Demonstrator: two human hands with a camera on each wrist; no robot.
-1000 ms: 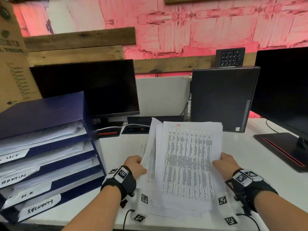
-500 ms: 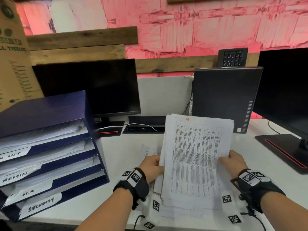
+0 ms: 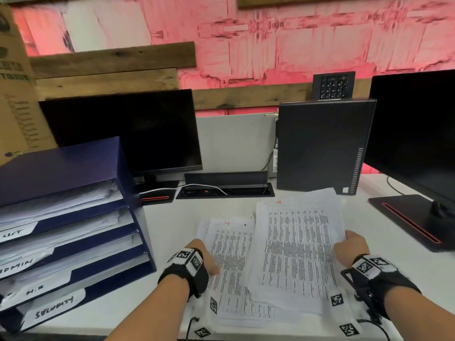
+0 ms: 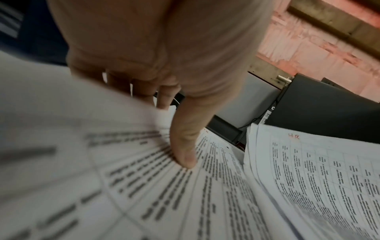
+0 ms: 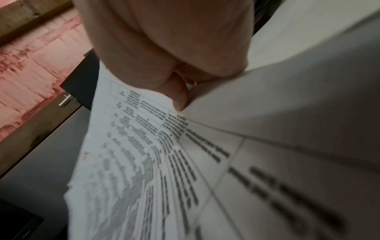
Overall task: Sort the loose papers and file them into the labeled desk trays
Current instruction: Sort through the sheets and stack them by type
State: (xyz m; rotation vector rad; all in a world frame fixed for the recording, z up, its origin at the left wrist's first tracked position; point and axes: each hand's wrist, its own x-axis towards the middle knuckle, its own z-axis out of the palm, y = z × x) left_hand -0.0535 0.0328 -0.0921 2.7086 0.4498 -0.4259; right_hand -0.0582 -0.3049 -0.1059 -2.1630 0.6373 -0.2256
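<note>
Two paper bundles, one in each of my hands, low centre of the frame.

My left hand (image 3: 205, 260) pinches the left paper bundle (image 3: 231, 269), thumb (image 4: 185, 146) on top and fingers underneath, over the white counter (image 3: 170, 232). My right hand (image 3: 349, 247) grips the right edge of the right paper bundle (image 3: 299, 249), marked "HR" in red, which overlaps the left one. The blue desk trays (image 3: 73, 217) stand at the left, labelled ADMIN, H.R and SECURITY.
</note>
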